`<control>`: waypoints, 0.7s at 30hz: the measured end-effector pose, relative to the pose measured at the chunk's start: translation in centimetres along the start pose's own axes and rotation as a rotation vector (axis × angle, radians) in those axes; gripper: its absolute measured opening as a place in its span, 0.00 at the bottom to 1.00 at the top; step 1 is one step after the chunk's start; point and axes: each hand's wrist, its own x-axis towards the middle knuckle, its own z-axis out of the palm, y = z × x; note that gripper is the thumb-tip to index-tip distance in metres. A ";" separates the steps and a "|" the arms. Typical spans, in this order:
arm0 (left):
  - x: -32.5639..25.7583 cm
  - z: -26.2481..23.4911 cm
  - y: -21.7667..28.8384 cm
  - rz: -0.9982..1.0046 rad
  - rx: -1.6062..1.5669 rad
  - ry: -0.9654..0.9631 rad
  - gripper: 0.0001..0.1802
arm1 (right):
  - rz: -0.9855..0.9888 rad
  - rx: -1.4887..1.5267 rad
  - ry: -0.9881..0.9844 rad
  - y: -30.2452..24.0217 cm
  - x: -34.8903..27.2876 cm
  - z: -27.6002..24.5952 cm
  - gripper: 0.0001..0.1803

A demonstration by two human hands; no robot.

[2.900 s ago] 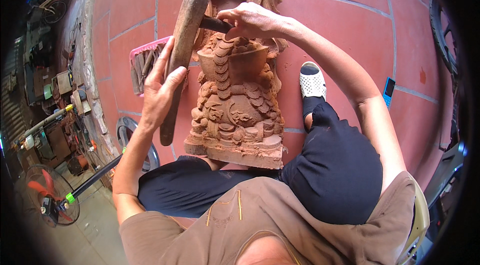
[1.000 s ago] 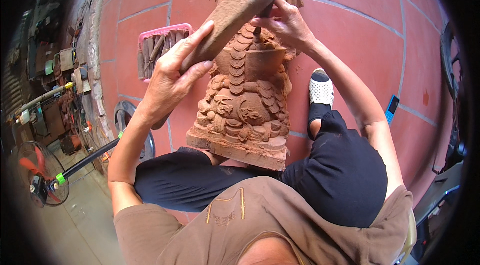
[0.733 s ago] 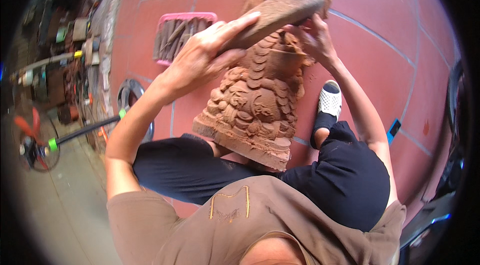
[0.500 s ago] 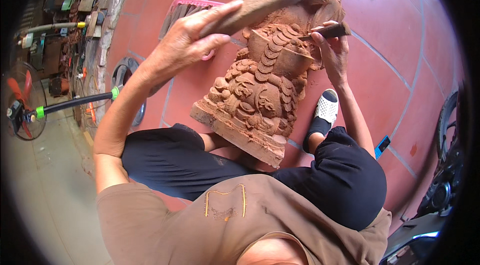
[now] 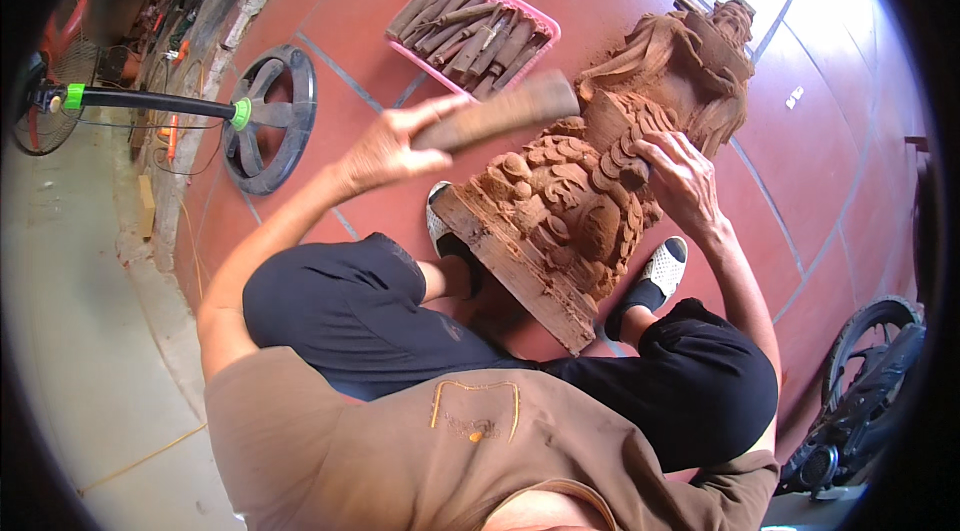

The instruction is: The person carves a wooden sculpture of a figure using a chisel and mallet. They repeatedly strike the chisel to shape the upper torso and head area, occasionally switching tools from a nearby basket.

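Note:
A brown carved wooden statue (image 5: pixel 560 206) lies between my feet, its square base nearest me and its figure end pointing away to the right. My left hand (image 5: pixel 390 146) is closed round a flat wooden mallet (image 5: pixel 510 116), raised over the statue's left side and smeared by motion. Against the scale-like carving rests my right hand (image 5: pixel 685 181), fingers curled round a chisel (image 5: pixel 634 175). Only the round dark end of its handle shows; the blade is hidden. Loose wood dust lies over the carving.
A pink basket (image 5: pixel 555 26) full of chisels stands beyond the mallet on red floor tiles. To the left are a stand's round base (image 5: pixel 270 121) with a black pole and a fan (image 5: pixel 65 71). A motorbike wheel (image 5: pixel 865 346) is at right.
The view has shifted, bringing the whole basket into sight. My right hand has turned over with the chisel and sits nearer the statue's base. The mallet is still raised in my left hand.

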 end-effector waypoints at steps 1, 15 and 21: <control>-0.8 0.9 -1.0 0.016 0.039 -0.063 0.41 | -0.014 -0.028 -0.042 0.0 0.4 -0.3 0.22; -0.9 6.4 -3.1 0.576 0.357 -0.182 0.35 | -0.170 -0.049 -0.426 -0.7 9.3 -1.1 0.24; -0.8 6.4 -3.3 0.575 0.345 -0.136 0.32 | -0.237 -0.114 -0.407 -1.8 11.8 4.4 0.24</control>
